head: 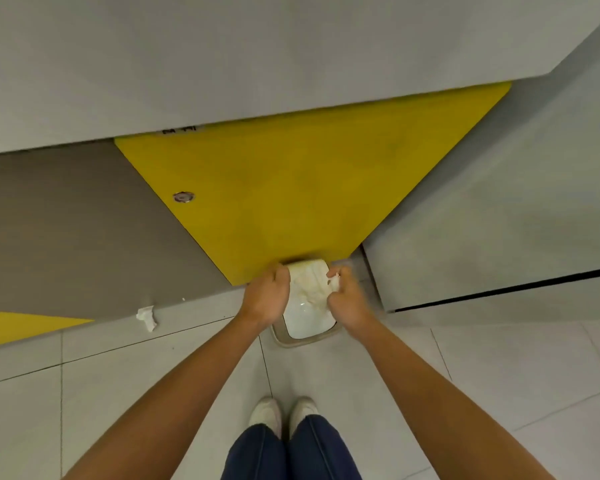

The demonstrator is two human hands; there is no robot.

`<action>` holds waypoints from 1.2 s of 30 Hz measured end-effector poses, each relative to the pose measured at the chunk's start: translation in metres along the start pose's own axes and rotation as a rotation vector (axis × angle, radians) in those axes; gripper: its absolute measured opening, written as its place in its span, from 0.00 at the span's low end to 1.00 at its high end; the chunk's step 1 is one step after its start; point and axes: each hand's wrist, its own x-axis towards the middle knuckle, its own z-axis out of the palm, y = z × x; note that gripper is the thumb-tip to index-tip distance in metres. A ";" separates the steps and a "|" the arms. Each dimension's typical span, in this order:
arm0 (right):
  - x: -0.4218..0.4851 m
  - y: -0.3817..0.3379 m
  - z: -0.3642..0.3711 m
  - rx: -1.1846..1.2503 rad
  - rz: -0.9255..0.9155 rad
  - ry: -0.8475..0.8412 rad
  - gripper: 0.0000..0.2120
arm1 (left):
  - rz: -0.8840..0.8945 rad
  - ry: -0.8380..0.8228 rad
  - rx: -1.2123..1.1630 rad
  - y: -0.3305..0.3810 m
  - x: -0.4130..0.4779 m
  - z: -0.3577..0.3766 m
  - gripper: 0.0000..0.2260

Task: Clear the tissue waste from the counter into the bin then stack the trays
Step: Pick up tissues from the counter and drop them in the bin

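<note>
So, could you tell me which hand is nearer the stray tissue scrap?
Left. The left hand is over the bin's left side, right of the scrap; the right hand is farther off, across the bin.

Beige-rimmed bin [293,342], white lid [305,320], on the floor, stained crumpled tissue [310,284] at its mouth, another scrap [147,317] leftward

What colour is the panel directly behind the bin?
Yellow. The panel behind the bin is plain yellow, and it shows best in the head view.
</note>
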 end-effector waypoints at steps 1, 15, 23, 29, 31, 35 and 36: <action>0.010 0.016 0.006 0.007 0.007 0.014 0.21 | 0.002 -0.020 0.022 -0.010 0.007 0.009 0.10; 0.104 0.151 0.062 -0.185 -0.020 0.129 0.08 | 0.184 -0.196 0.171 -0.114 0.075 0.100 0.08; 0.122 0.160 0.073 -0.238 0.079 -0.016 0.24 | 0.483 -0.293 0.705 -0.143 0.086 0.125 0.16; 0.124 0.164 0.061 -0.380 0.125 -0.077 0.30 | 0.532 -0.288 1.047 -0.148 0.084 0.139 0.19; 0.120 0.163 0.057 -0.367 0.128 -0.087 0.28 | 0.543 -0.281 1.039 -0.147 0.081 0.140 0.19; 0.110 0.158 0.052 -0.348 0.124 -0.095 0.25 | 0.550 -0.248 0.979 -0.140 0.073 0.132 0.18; 0.106 0.155 0.051 -0.344 0.121 -0.095 0.25 | 0.542 -0.239 0.962 -0.136 0.069 0.128 0.18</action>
